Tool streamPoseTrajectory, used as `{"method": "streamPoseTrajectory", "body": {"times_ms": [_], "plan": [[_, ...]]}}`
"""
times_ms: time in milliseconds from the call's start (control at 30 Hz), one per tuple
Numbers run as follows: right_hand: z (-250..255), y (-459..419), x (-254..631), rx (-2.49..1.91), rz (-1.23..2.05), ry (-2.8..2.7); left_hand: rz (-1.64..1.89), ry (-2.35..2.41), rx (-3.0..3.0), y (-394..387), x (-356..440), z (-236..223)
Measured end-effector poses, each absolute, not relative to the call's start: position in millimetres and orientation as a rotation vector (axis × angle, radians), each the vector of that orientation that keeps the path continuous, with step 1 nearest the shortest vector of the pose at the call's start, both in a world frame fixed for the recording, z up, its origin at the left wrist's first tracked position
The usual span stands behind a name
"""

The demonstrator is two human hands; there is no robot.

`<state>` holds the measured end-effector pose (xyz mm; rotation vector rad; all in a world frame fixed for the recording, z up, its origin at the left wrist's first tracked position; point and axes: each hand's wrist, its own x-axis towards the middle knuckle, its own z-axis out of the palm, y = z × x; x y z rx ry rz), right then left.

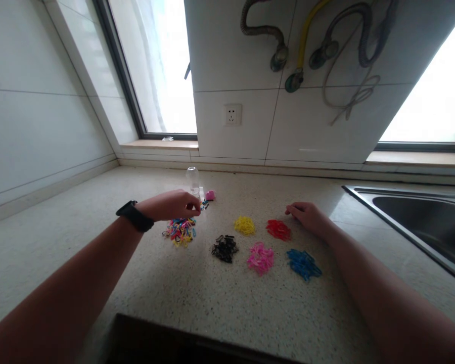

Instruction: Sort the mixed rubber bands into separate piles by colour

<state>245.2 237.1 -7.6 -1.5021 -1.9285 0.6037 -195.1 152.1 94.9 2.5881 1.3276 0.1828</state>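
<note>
My left hand, with a dark band on its wrist, is closed in a pinch above a mixed pile of small coloured elastic bands. What its fingertips hold, if anything, is too small to make out. My right hand rests by the red bands, its fingers curled together; anything in them is hidden. Between the hands lie yellow bands, black bands and pink bands. The blue bands form the pile nearest my right forearm.
Behind my left hand stands a clear bottle, with a pink cap-like piece and a few loose bands nearby. A metal sink is set into the speckled counter at right. Hoses and valves hang on the tiled wall.
</note>
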Motion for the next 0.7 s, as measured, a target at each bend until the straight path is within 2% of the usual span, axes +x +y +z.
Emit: {"method": "streamPoseTrajectory", "body": {"times_ms": [267, 700], "plan": [[-6.0, 235.9, 244.8, -1.509, 0.586, -1.944, 0.023, 1.345, 2.439, 172.1, -230.1, 72.0], [-5.4, 235.3, 244.2, -1.535, 0.583, -1.962, 0.112, 1.361, 2.404, 172.8, -228.5, 68.4]]}}
